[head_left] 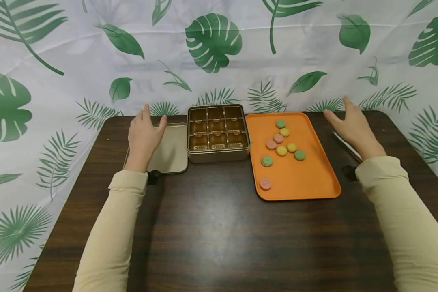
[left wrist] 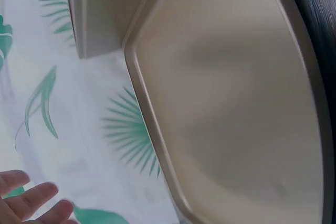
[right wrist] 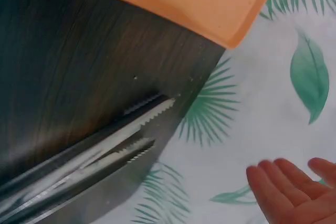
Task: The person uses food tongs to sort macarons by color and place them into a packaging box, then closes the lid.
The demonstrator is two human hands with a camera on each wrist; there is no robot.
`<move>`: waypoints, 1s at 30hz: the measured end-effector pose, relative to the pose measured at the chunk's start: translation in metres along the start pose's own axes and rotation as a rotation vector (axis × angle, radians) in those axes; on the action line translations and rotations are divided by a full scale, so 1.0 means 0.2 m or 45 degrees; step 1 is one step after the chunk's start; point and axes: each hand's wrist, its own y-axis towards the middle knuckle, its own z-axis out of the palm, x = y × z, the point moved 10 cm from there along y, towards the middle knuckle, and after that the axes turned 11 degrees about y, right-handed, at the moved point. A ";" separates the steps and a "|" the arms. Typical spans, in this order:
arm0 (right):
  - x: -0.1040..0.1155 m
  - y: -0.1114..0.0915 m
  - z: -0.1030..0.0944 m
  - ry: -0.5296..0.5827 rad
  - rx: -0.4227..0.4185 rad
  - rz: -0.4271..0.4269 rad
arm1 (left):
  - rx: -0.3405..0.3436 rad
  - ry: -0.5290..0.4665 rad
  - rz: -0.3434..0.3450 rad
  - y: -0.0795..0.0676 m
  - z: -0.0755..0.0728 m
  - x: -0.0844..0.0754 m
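My left hand (head_left: 144,136) hovers over a gold tin lid (head_left: 173,152), its fingers spread and holding nothing. Beside the lid stands a gold tin box (head_left: 219,156) with a divided insert whose several compartments hold nothing. On the orange tray (head_left: 306,182) lie several macarons: green ones (head_left: 299,155), yellow ones (head_left: 281,151) and pink ones (head_left: 265,184). To the tray's right, my right hand (head_left: 355,127) is raised with thumb and fingers apart, above metal tongs (right wrist: 113,142) with toothed tips. No object touches either hand.
Everything lies on a dark wooden table (head_left: 211,231). Behind it hangs a white cloth (head_left: 277,73) printed with green leaves. The tin box stands between the lid and the tray, close against both.
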 end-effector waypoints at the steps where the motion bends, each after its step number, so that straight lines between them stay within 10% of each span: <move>1: -0.03 -0.01 -0.01 0.080 0.019 0.034 | 0.008 -0.063 -0.013 0.00 0.01 0.00; 7: -0.16 -0.07 -0.06 0.228 0.031 0.166 | 0.057 -0.403 -0.045 -0.02 0.07 -0.05; 30: -0.68 -0.23 -0.08 0.062 0.047 0.324 | 0.427 -1.128 -0.134 -0.13 0.43 -0.18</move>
